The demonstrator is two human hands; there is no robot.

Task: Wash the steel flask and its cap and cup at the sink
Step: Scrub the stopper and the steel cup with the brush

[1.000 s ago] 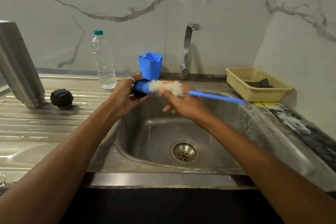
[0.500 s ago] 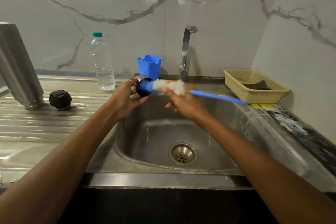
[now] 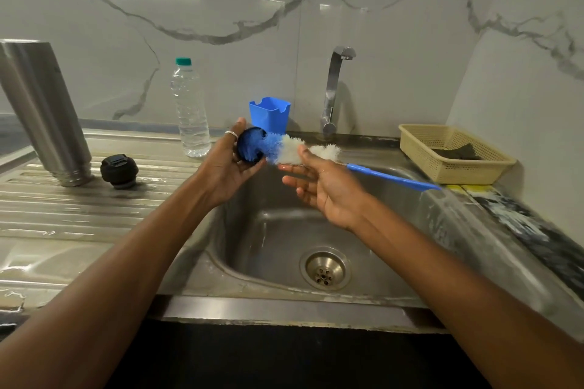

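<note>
Cup [image 3: 249, 148]: one, dark, held over the sink [image 3: 268, 230] in the left hand [image 3: 226, 167], fingers [image 3: 246, 167] and thumb curled round it, mouth turned toward the right hand [image 3: 328, 189]. Brush [image 3: 294, 151]: one, blue bristle tip inside the cup, white bristles pinched between the right thumb on top and the fingers below, blue handle sticking out to the right. Flask [image 3: 44, 110]: one, steel, standing on the wet bench [image 3: 63, 215] far left. Cap [image 3: 119, 167]: one, black, just beside the flask, apart from the hands. Behind: one clear bottle [image 3: 190, 110], one blue tub [image 3: 268, 115], one tap [image 3: 333, 88]. Right of the sink: one basket [image 3: 442, 164] holding one dark sponge [image 3: 458, 151].
</note>
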